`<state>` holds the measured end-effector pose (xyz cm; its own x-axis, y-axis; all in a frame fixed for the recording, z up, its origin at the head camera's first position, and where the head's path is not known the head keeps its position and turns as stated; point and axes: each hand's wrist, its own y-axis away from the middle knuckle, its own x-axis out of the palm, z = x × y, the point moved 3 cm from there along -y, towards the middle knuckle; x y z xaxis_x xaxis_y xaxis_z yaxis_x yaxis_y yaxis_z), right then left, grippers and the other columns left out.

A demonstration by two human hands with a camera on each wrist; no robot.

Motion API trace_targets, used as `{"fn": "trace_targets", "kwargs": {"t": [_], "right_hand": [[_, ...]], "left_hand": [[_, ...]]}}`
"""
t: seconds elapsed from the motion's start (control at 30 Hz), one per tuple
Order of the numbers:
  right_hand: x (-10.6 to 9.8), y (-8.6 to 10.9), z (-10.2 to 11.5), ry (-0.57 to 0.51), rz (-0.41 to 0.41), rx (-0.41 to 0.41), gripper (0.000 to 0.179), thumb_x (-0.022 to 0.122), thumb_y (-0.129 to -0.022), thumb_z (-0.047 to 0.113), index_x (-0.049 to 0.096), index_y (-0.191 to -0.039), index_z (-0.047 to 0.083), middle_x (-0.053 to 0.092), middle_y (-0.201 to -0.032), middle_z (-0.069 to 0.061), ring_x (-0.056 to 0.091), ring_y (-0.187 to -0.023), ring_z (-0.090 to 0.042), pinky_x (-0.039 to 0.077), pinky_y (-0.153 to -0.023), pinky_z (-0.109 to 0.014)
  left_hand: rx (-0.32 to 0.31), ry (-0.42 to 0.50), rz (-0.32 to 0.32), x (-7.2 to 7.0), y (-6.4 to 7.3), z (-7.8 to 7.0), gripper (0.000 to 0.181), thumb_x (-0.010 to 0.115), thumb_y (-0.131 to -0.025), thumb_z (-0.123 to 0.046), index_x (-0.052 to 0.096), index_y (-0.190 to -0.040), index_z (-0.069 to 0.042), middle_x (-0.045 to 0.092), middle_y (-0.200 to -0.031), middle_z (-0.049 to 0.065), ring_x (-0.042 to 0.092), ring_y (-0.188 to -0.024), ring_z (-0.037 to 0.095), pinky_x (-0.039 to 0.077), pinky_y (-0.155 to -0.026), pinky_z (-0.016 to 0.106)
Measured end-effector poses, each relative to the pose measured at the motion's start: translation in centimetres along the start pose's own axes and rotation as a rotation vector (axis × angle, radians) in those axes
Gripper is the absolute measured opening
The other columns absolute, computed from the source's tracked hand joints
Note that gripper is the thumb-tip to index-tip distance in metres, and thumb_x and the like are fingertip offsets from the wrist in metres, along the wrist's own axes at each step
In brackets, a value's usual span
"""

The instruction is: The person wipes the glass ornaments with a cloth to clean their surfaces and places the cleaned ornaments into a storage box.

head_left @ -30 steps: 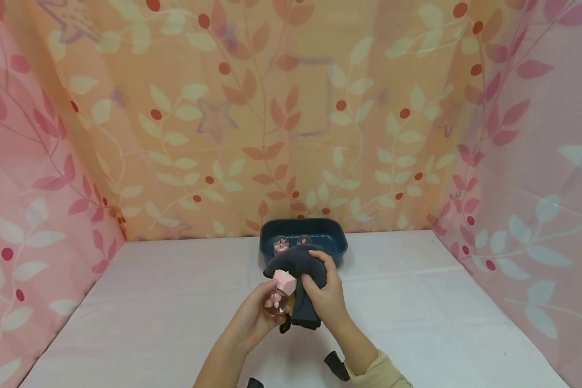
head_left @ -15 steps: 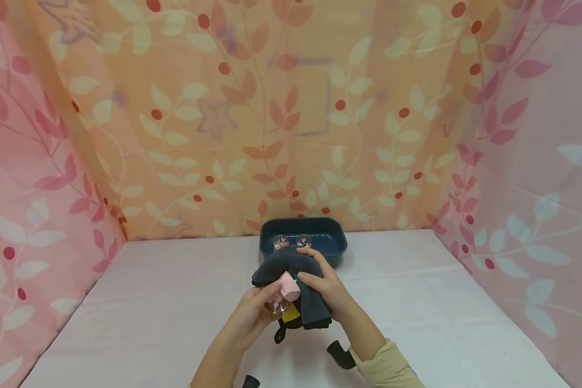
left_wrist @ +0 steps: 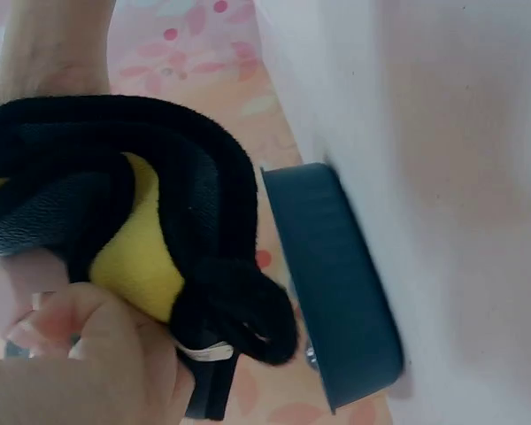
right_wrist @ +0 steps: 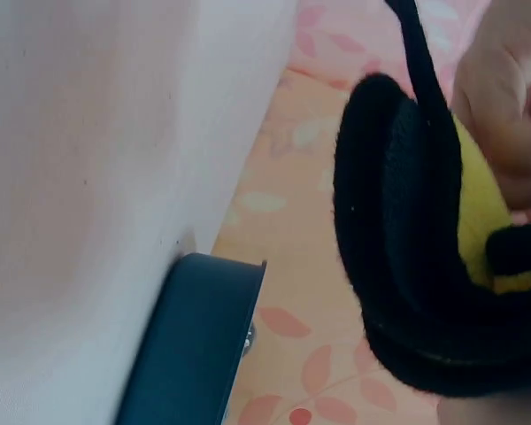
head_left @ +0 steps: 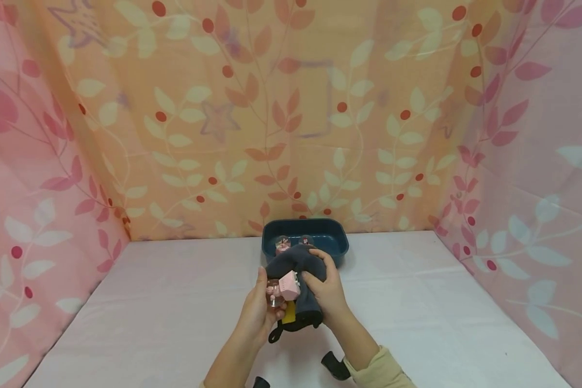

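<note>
My left hand point(head_left: 253, 312) grips a small snow globe point(head_left: 289, 286) with a pink base and a clear ball holding a pink figure. The globe lies tilted, base toward the right. My right hand point(head_left: 331, 290) holds a folded dark grey cloth point(head_left: 293, 260) with black edging, a yellow inner side and a hanging loop. The cloth is right beside the globe and touches or nearly touches its base. In the left wrist view, the cloth point(left_wrist: 146, 239) hangs over the left fingers and the globe is mostly hidden. The right wrist view shows the cloth point(right_wrist: 407, 230) near the left hand.
A dark blue bin point(head_left: 340, 243) stands at the table's far side, partly behind the cloth. Inside it are two similar globes, one on the left point(head_left: 283, 244) and another globe point(head_left: 306, 240) beside it. Patterned curtains point(head_left: 271, 108) enclose the white table point(head_left: 407, 302).
The snow globe has turned in my left hand, its clear ball showing more now than half a second ago. My right hand and the cloth shifted left, then back right.
</note>
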<state>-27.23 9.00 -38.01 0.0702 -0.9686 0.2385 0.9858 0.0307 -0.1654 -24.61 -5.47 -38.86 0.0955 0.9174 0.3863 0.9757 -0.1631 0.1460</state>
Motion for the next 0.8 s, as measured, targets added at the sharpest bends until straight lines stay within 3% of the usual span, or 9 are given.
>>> {"fn": "trace_targets", "kwargs": {"t": [0.13,0.27,0.4,0.5,0.8], "right_hand": [[-0.5,0.1,0.1,0.003,-0.074,0.013,0.049,0.052,-0.095,0.001,0.036,-0.140,0.010,0.038,-0.141,-0.017,0.052,-0.115,-0.027,0.050,-0.087,-0.030],[-1.0,0.4,0.7,-0.051,-0.065,-0.007,0.050,0.051,-0.096,0.004,0.032,-0.141,0.011,0.038,-0.141,-0.016,0.054,-0.113,-0.023,0.049,-0.088,-0.028],[-1.0,0.7,1.1,-0.080,0.010,-0.032,0.052,0.049,-0.095,0.004,0.029,-0.143,0.010,0.035,-0.142,-0.017,0.052,-0.110,-0.022,0.049,-0.085,-0.028],[-0.9,0.7,1.0,-0.040,0.049,-0.037,0.054,0.050,-0.094,0.003,0.029,-0.143,0.009,0.031,-0.144,-0.016,0.048,-0.114,-0.026,0.049,-0.086,-0.028],[-2.2,0.3,1.1,0.044,-0.013,-0.052,0.051,0.051,-0.093,-0.002,0.035,-0.140,0.009,0.039,-0.139,-0.018,0.050,-0.112,-0.028,0.050,-0.084,-0.028]], "left_hand": [[-0.005,0.035,0.082,0.4,0.3,-0.6,0.054,0.047,-0.101,-0.043,0.035,-0.129,0.000,0.046,-0.101,0.005,0.042,-0.083,0.016,0.033,-0.066,0.023],[0.007,0.071,0.107,0.3,0.4,-0.9,0.050,0.051,-0.100,-0.025,0.031,-0.137,0.003,0.044,-0.114,0.007,0.041,-0.091,0.018,0.037,-0.071,0.021],[0.040,0.084,0.132,0.2,0.1,-1.0,0.050,0.052,-0.101,-0.021,0.032,-0.140,0.004,0.045,-0.116,0.008,0.044,-0.093,0.019,0.040,-0.075,0.023],[0.052,0.085,0.137,0.3,-0.1,-1.0,0.049,0.052,-0.101,-0.017,0.034,-0.140,0.006,0.047,-0.112,0.007,0.047,-0.090,0.018,0.041,-0.077,0.024],[0.021,0.011,0.160,0.1,-1.0,-0.6,0.051,0.053,-0.100,-0.017,0.035,-0.140,0.009,0.052,-0.110,0.008,0.052,-0.091,0.019,0.044,-0.078,0.024]]}}
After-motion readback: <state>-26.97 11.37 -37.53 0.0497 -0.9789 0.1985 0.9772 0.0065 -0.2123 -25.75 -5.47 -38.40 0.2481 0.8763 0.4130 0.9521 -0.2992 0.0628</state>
